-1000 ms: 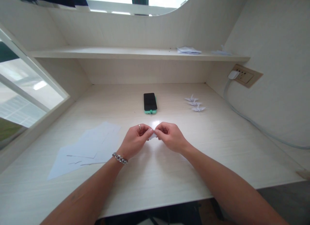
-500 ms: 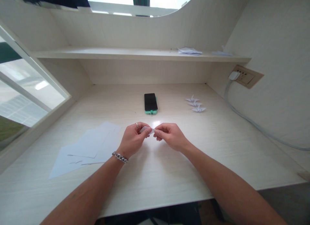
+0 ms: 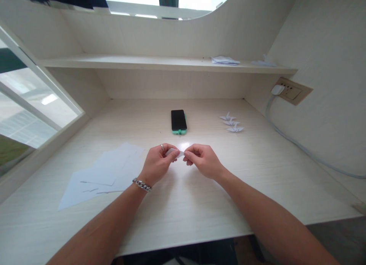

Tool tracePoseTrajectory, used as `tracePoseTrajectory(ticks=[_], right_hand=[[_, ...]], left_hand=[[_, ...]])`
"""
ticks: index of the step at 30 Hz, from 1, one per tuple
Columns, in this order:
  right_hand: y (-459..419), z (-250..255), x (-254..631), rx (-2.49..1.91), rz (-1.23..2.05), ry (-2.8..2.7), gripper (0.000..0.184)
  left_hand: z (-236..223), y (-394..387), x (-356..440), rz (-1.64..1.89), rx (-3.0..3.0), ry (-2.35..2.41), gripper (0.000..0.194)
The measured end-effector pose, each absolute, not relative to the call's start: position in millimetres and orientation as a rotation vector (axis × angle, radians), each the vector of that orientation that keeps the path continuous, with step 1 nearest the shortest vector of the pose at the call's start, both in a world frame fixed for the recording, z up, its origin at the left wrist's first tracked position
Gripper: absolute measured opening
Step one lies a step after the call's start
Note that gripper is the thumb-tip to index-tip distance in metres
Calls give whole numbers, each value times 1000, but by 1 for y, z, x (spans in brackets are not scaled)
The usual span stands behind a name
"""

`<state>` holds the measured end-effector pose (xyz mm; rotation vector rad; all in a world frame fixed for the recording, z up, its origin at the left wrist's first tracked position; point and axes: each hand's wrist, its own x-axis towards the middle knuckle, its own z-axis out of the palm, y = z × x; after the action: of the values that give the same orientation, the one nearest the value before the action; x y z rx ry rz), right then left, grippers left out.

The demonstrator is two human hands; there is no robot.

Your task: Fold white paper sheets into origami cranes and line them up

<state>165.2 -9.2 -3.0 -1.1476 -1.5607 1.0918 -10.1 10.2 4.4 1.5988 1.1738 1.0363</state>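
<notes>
A small folded piece of white paper [image 3: 180,154] is pinched between my two hands, above the desk. My left hand [image 3: 160,159], with a ring and a chain bracelet, grips its left part between thumb and fingers. The thumb and forefinger of my right hand [image 3: 203,160] close on its narrow right tip. Fingers cover much of the paper, so its full shape is hidden. Beyond my hands, to the right, three folded paper cranes [image 3: 235,128] stand in a row on the desk.
A phone with a green case [image 3: 178,121] lies ahead of my hands. Loose white sheets [image 3: 100,173] spread on the desk at left. Folded papers [image 3: 225,61] rest on the shelf [image 3: 137,62]. A grey cable [image 3: 303,149] runs from the wall socket [image 3: 294,91] along the right side.
My right hand has shifted very slightly right, and a little more of the paper's pointed tip shows between my hands. My left hand keeps its hold.
</notes>
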Motion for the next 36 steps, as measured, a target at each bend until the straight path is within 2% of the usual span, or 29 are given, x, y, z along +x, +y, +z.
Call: tracePoseTrajectory(ticks=[8, 14, 22, 29, 36], right_hand=[[-8, -4, 166, -1154, 1067, -1647, 16], [-12, 0, 165, -1224, 846, -1761, 12], [-10, 3, 168, -1268, 962, -1686, 10], [-3, -3, 175, -1213, 1058, -1525, 8], [-4, -5, 164, -1061, 1171, -1445, 17]], left_hand=[[3, 8, -11, 990, 1797, 1198, 18], [5, 5, -9, 914, 1806, 1176, 16], [7, 9, -10, 933, 1662, 1163, 18], [13, 14, -21, 1104, 1546, 1246, 20], [5, 6, -6, 1066, 1558, 1145, 23]])
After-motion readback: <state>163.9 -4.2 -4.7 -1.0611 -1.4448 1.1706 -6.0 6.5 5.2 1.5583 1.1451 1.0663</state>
